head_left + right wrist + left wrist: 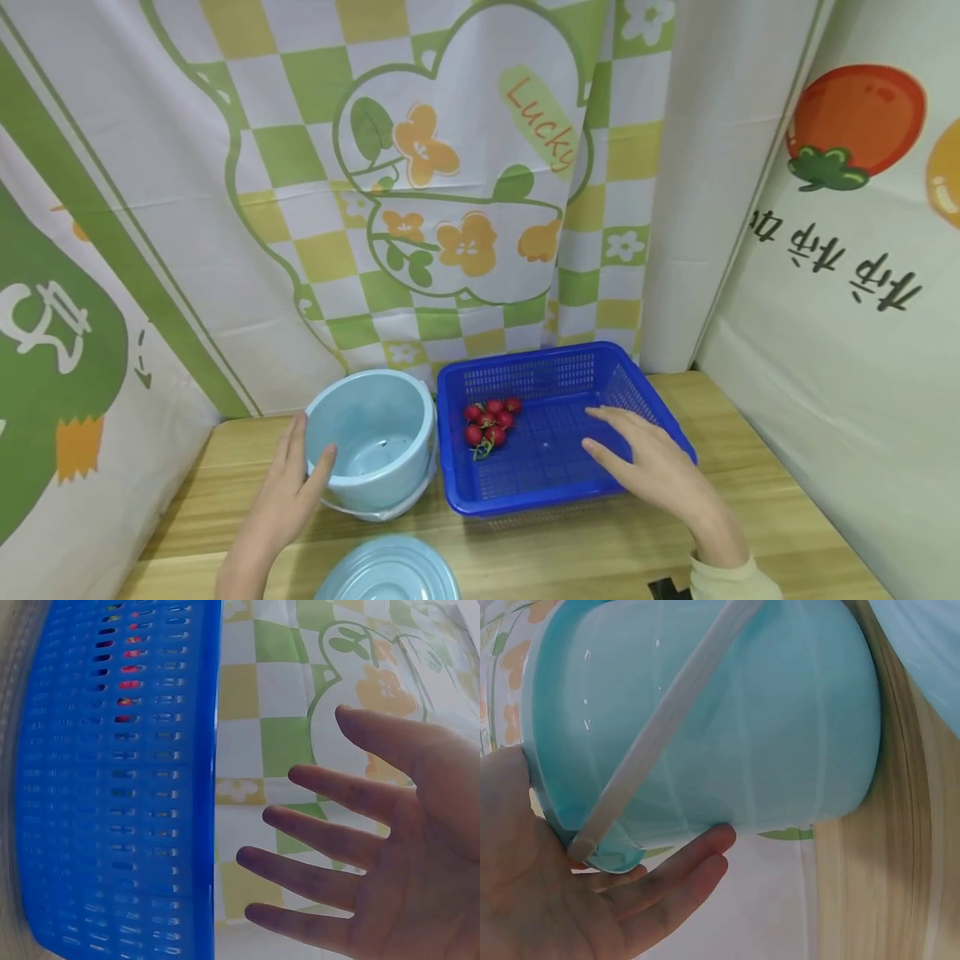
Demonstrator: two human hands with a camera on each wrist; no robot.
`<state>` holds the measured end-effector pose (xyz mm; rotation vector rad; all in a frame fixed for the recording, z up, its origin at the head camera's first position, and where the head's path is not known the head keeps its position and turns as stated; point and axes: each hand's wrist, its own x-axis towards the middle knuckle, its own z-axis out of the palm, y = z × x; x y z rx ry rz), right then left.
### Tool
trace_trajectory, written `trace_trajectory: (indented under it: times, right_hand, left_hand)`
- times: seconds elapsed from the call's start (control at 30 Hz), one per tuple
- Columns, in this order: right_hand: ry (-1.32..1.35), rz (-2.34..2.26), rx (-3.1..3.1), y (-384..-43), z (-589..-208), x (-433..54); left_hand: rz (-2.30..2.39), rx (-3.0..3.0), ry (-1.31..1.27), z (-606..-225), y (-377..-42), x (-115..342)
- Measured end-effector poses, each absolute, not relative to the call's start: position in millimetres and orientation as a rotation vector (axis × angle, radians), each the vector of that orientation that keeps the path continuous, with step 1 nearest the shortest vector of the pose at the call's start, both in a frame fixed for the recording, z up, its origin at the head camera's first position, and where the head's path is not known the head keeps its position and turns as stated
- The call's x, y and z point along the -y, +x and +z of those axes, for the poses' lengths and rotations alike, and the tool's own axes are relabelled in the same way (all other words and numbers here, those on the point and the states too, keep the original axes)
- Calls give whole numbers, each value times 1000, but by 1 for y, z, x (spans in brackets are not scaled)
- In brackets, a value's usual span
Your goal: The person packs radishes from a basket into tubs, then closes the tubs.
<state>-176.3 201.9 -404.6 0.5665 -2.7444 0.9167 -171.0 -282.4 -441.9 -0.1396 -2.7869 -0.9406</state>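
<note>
A light blue bucket (373,433) with a pale handle (664,724) stands upright on the table, open at the top. My left hand (281,492) holds its rim at the near left, thumb over the edge and fingers along the outer wall. To its right sits a blue slotted plastic basket (547,492). Several small round red vegetables or fruits (491,421) with green stems lie inside its left part; their exact kind is unclear. Above the basket's right side hovers my right hand (652,462), fingers spread and holding nothing.
A round light blue lid (393,575) lies on the wooden table (547,554) in front of the bucket. Behind hangs a green-checked printed cloth (315,167), with printed sheets on both sides. A small black object (667,589) shows near my right sleeve.
</note>
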Motion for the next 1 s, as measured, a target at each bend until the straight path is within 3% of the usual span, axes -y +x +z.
trace_trajectory:
  times: [0.53,1.0]
  right_hand:
    - [689,1098,2769,-176,-398,-183]
    - [800,1355,2844,-215,-388,-172]
  left_hand:
    - [-959,2768,-143,-444,-171,281]
    - [-952,2773,-140,-443,-172,281]
